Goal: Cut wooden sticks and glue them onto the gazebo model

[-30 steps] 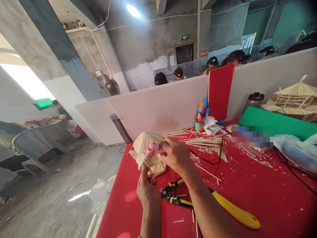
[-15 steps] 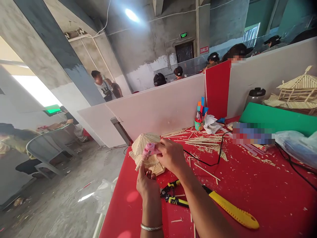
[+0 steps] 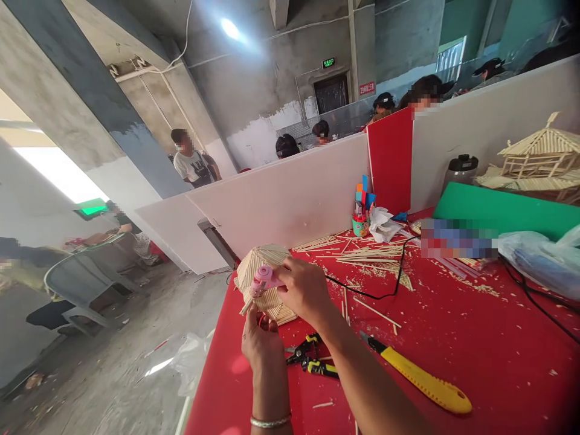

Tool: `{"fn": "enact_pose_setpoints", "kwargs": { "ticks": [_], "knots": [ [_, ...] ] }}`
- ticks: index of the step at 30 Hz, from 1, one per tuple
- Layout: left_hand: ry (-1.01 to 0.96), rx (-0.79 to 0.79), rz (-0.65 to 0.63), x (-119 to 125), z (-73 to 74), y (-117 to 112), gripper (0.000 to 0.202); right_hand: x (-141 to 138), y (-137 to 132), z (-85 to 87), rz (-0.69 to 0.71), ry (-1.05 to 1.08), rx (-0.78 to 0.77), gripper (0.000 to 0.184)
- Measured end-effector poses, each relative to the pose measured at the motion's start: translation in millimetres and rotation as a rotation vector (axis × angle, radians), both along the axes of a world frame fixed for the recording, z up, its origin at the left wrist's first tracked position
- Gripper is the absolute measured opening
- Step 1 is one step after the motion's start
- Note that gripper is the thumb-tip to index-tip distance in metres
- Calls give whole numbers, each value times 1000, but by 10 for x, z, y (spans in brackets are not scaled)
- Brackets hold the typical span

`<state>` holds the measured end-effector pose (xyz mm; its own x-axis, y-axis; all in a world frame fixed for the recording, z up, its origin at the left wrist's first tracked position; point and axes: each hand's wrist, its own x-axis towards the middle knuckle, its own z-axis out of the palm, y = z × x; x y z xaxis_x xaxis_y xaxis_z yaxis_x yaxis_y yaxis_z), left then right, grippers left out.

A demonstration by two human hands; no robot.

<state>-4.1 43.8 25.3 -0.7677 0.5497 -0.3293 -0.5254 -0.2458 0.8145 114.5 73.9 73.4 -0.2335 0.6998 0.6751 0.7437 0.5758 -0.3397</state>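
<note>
Pink gun (image 3: 262, 278) lower, tan stick bldg (image 3: 248, 272), tiered

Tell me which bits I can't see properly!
In the head view:
Pink tool: grip hidden inside the right hand.
Pliers: handle ends behind the right forearm.
Far stick house: base partly behind green board, side cut by right edge.
Green cup: label too small to read.

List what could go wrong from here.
1. The left hand has its fingertips close under the pink glue gun; if it is hot, glue might drip and burn them.
2. The black cord runs past loose wooden sticks; moving the gun could drag some along.
3. The yellow utility knife lies with its blade end toward the right forearm, which might brush it.
</note>
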Motion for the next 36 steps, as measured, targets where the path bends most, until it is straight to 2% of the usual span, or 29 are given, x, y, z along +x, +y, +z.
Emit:
{"fn": "enact_pose_setpoints", "kwargs": {
  "ticks": [5,13,18,24,36],
  "knots": [
    [12,1,-3,-5,-17,1,22,-46,15,-32,-30,31,27,18],
    [-66,25,29,28,3,-27,20,-70,34,-78,-36,28,63,24],
    [-119,39,17,27,-1,-75,9,-52,6,-45,-13,-1,42,28],
    [-140,46,-15,44,-70,-138,11,-11,-25,-11,-6,-27,0,25],
    [-16,24,54,64,-180,-124,19,-31,-38,-18,8,-62,-10,28]
  ]
}}
